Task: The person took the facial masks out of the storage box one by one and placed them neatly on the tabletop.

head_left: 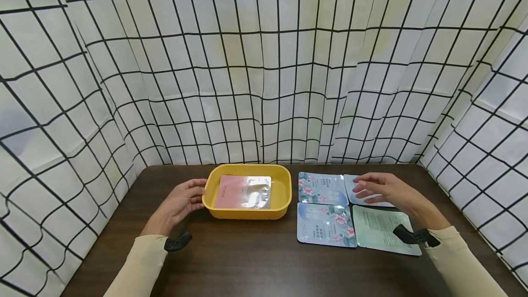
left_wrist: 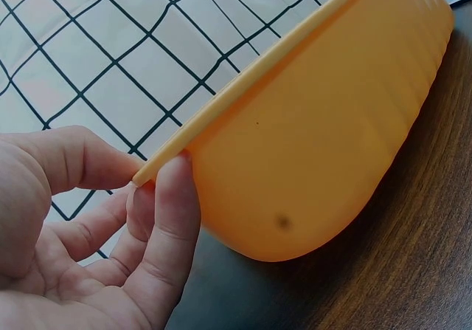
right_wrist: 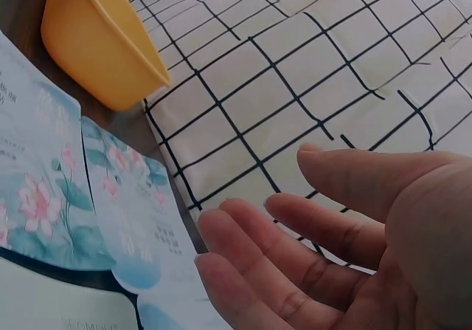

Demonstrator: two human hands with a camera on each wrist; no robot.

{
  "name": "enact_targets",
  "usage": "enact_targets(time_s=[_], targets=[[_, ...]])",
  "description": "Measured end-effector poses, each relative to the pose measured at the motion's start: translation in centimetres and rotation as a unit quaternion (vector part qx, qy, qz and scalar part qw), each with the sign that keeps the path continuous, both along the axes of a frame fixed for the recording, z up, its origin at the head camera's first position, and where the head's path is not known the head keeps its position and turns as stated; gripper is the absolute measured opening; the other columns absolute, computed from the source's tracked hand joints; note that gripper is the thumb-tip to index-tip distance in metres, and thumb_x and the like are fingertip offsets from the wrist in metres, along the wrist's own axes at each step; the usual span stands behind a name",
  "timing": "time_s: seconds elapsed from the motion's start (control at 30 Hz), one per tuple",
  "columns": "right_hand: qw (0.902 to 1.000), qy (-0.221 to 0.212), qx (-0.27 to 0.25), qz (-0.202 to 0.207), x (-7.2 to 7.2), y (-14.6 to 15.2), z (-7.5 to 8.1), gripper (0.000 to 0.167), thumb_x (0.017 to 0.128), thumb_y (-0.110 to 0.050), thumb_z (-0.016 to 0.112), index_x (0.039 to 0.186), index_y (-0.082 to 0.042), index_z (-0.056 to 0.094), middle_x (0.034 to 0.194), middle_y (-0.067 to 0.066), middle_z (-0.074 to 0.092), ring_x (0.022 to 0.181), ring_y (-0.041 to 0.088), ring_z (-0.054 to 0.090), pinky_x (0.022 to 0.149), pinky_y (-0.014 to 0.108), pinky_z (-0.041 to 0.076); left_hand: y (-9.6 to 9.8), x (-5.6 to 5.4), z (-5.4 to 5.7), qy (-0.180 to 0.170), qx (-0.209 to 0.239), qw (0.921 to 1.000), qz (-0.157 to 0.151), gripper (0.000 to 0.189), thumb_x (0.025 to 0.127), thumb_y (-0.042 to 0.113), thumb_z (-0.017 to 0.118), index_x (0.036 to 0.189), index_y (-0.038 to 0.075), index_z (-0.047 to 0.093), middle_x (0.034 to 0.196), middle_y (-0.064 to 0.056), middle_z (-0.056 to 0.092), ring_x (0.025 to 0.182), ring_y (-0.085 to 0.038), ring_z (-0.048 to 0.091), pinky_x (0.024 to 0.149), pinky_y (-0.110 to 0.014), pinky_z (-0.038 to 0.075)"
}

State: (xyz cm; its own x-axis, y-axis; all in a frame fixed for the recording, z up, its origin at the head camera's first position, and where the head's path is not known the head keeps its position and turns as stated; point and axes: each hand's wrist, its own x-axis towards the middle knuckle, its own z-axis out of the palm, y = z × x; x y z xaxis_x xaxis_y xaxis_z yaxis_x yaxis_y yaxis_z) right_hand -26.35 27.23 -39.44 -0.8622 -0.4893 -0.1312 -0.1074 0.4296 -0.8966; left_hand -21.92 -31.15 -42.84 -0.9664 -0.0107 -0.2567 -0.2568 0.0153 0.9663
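Note:
My left hand [head_left: 183,203] pinches the rim at the left end of a yellow plastic basin [head_left: 247,215]; in the left wrist view the thumb and fingertips [left_wrist: 177,190] meet at that rim. Inside the basin lies a pink and silver face mask sachet [head_left: 235,191]. Over the back right sachet, a light blue one [head_left: 350,187], hovers my right hand [head_left: 385,189], its fingers loosely bent and nothing held. Two blue flowered sachets [head_left: 326,226] lie to its left, and a pale green sachet [head_left: 381,228] sits in front, partly under the wrist.
The dark wooden table [head_left: 247,260] carries everything. White cloth walls with black grid lines [head_left: 268,81] rise behind it and at both sides. The sachets lie edge to edge just right of the basin. Each wrist wears a black band [head_left: 178,242].

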Motion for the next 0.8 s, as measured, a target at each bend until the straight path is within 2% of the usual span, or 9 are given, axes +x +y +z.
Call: enact_targets(time_s=[0.2,0.43,0.6,0.8], targets=[[0.9998,-0.013,-0.016,0.005,-0.2,-1.4,0.2,0.055,0.105,-0.033,0.055,0.143,0.006,0.047,0.130,0.027,0.062,0.116,0.042,0.064,0.095,0.047,0.057,0.0,-0.1,0.0,0.000,-0.004,1.0000,0.001,0.049,0.102,0.015,0.061,0.146,0.001,0.044,0.116,-0.009,0.064,0.088,-0.018,0.065,0.077,-0.028,0.060],[0.9997,-0.005,-0.017,0.018,-0.6,-3.1,0.6,0.051,0.104,-0.035,0.057,0.141,0.001,0.052,0.130,0.024,0.064,0.117,0.044,0.064,0.094,0.046,0.057,0.0,0.0,-0.1,0.002,-0.003,1.0000,-0.002,0.048,0.102,0.015,0.061,0.145,0.001,0.044,0.115,-0.009,0.064,0.088,-0.018,0.065,0.077,-0.028,0.060],[0.9990,-0.006,-0.029,0.034,-0.9,-4.6,1.2,0.051,0.104,-0.031,0.058,0.141,0.003,0.051,0.131,0.026,0.063,0.117,0.043,0.064,0.095,0.046,0.056,0.0,0.0,-0.1,0.002,-0.003,1.0000,-0.002,0.049,0.102,0.015,0.061,0.145,0.001,0.044,0.116,-0.009,0.064,0.088,-0.019,0.065,0.078,-0.028,0.060],[0.9983,-0.001,-0.030,0.050,-1.5,-6.6,1.6,0.048,0.104,-0.031,0.059,0.140,-0.001,0.053,0.132,0.022,0.064,0.118,0.042,0.064,0.097,0.046,0.055,0.0,0.0,-0.1,0.003,-0.003,1.0000,-0.002,0.049,0.102,0.016,0.061,0.145,0.001,0.044,0.116,-0.009,0.064,0.089,-0.019,0.065,0.078,-0.029,0.060]])
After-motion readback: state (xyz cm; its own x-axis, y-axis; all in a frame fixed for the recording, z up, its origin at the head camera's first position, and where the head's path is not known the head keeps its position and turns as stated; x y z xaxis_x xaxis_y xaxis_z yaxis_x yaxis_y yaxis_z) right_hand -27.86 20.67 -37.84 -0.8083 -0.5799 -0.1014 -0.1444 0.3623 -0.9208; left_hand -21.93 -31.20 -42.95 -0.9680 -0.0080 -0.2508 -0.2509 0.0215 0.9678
